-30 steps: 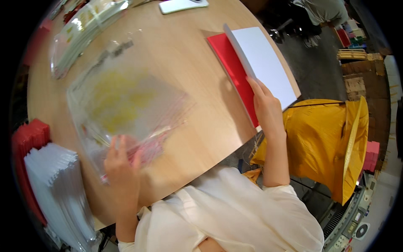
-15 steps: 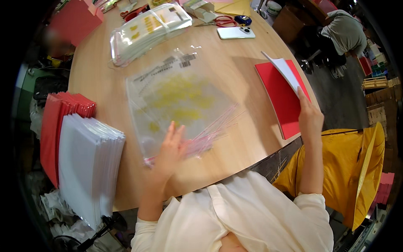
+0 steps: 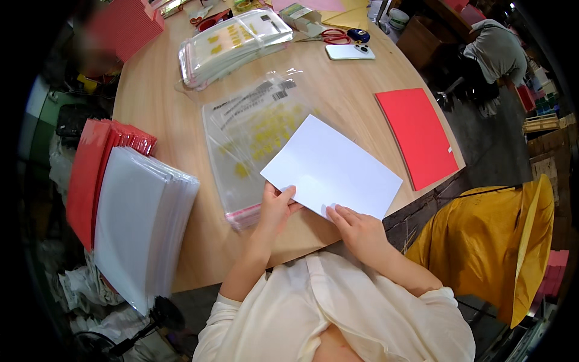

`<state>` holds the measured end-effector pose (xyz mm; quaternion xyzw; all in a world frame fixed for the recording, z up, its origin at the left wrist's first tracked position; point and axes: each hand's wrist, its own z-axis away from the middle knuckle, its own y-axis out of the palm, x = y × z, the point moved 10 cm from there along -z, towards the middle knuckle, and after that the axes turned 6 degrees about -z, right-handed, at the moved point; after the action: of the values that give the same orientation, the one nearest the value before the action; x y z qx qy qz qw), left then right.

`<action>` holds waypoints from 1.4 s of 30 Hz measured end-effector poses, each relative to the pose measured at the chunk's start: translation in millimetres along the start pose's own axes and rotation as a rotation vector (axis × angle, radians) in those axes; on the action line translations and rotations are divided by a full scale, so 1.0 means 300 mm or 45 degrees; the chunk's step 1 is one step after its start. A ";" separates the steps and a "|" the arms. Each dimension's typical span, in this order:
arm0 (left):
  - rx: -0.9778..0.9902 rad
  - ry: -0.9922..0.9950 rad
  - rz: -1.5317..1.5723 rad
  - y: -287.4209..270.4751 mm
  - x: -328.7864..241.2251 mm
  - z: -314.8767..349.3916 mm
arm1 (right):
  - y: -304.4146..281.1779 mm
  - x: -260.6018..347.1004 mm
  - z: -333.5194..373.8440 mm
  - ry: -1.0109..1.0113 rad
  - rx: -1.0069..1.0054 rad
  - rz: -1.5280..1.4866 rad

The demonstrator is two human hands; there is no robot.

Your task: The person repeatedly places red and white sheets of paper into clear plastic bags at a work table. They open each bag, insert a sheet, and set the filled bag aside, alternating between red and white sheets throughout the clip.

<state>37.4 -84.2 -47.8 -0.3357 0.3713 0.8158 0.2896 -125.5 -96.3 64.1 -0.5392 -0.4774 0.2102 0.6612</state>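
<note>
Both hands hold a white sheet of card (image 3: 332, 166) by its near edge above the wooden table (image 3: 181, 133). My left hand (image 3: 274, 207) pinches the sheet's near left corner and my right hand (image 3: 356, 226) grips the near right edge. Under the sheet's far part lies a stack of clear plastic bags (image 3: 253, 133) with yellow print and a red adhesive strip at the near end. A red card (image 3: 416, 136) lies flat to the right, apart from the hands.
A pile of white sheets over red cards (image 3: 129, 211) stands at the table's left edge. Packed clear bags (image 3: 232, 42), scissors (image 3: 335, 36) and a phone (image 3: 350, 52) lie at the far side. A yellow sack (image 3: 500, 241) sits at the right.
My right hand has carried the white sheet from over the red card to the middle. My left hand has left the plastic bags and taken the sheet's near corner.
</note>
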 end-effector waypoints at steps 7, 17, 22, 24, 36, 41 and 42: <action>0.063 0.220 0.018 0.017 -0.005 0.059 | 0.087 -0.580 0.429 1.042 -1.133 -1.626; 0.397 0.349 0.257 0.111 -0.066 0.143 | -0.012 -0.451 0.318 0.863 -0.912 -2.274; 0.367 0.492 -0.566 0.073 -0.090 0.027 | -0.095 -0.493 0.225 0.723 -1.010 -2.073; 0.156 0.573 -0.649 0.030 -0.162 -0.045 | -0.113 -0.557 0.236 0.576 -1.136 -1.850; -0.096 0.339 -0.063 -0.033 -0.042 -0.034 | -0.138 -0.499 0.251 0.210 -1.188 -0.863; -0.064 0.755 -1.053 -0.011 -0.207 0.032 | -0.166 -0.397 0.166 0.014 -0.879 -0.900; -0.009 0.880 -1.343 0.016 -0.245 0.041 | -0.174 -0.426 0.191 0.056 -0.959 -0.893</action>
<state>74.3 -93.6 16.3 -0.7188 0.2254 0.4089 0.5150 -245.3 -185.5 57.8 -0.5518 -0.6580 -0.2223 0.4616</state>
